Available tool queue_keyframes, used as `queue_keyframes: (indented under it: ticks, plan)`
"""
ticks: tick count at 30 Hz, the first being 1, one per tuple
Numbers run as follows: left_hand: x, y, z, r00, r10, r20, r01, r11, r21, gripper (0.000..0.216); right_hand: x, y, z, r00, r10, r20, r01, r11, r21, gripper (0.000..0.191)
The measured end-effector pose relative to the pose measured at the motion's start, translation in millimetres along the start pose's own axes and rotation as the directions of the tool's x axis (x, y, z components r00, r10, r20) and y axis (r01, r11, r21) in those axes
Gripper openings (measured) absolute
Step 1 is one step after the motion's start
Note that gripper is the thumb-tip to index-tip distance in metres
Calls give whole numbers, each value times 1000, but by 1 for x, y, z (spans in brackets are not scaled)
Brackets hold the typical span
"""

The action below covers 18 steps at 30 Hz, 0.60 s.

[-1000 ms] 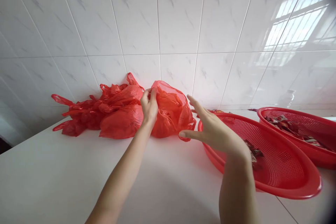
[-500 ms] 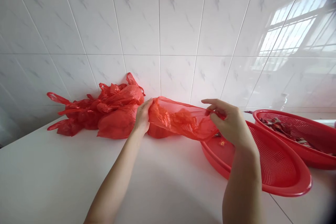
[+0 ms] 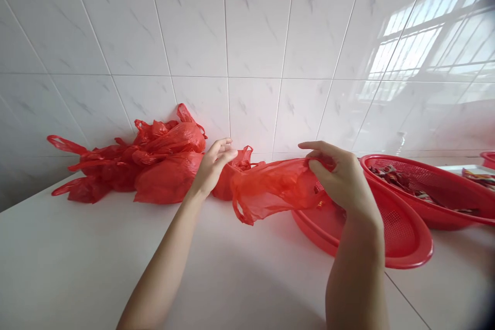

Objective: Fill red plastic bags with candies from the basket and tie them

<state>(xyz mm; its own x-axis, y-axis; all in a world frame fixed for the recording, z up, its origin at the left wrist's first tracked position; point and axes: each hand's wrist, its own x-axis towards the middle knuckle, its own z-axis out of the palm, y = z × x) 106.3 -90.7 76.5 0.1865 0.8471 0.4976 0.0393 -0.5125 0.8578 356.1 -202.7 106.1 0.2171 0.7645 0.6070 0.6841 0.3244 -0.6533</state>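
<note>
In the head view, my right hand (image 3: 344, 180) is pinching one end of a thin red plastic bag (image 3: 274, 185) between thumb and bent fingers, while my index finger is pointing out straight above it. The bag is stretching leftward from that grip, sagging a little over the white table (image 3: 96, 258), with a handle loop (image 3: 240, 211) dangling at its lower left end. Its gripped end is overlapping the left side of the nearer red basket (image 3: 410, 259). My left hand (image 3: 211, 167) is holding nothing that I can see; its fingers are curving loosely, with a gap above the thumb. It is hovering before another red bag (image 3: 222, 185), and I cannot tell whether it is touching it. Further left, a heap of knotted red bags (image 3: 170, 178) is leaning near the tiled wall (image 3: 193, 31). To the right, a second red basket (image 3: 425, 214) is holding small wrapped packets (image 3: 394, 178), and beyond it a white tray (image 3: 456, 169) is showing at the edge.
</note>
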Motion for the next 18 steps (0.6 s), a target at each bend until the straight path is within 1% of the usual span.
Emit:
queue_keyframes:
  ticks: [2,3,4,6,8,10,12,15,17,18]
  plan:
    - [-9,11,3,986,135,95,-142,987,69,35,0,-4,3,999,30,27,-31,999,34,38]
    - [-14,15,5,969,178,171,-199,973,114,28,1,-5,4,998,41,39,-43,997,57,37]
    - [-18,18,7,947,191,259,-238,957,166,23,2,-6,5,998,46,47,-50,995,84,36]
    - [-25,18,12,901,128,415,-255,929,267,23,4,-6,8,998,43,55,-50,990,134,34]
    - [-27,11,18,864,15,503,-212,917,338,30,6,-5,9,998,25,58,-35,984,176,31]
    - [-25,-2,24,837,-74,543,-169,907,385,35,7,-5,9,999,4,53,-16,976,217,30]
    - [-21,-15,31,814,-114,569,-153,904,399,35,8,-4,8,999,-6,46,-6,968,252,29]
    - [-16,-29,39,795,-100,599,-164,914,371,32,8,-5,6,999,-1,47,-12,956,293,28]
    - [-14,-34,42,794,-90,602,-173,914,366,36,9,-5,6,999,7,39,-18,952,305,28]
    - [-14,-36,42,800,-86,593,-173,914,366,42,9,-6,6,999,15,32,-24,952,304,29]
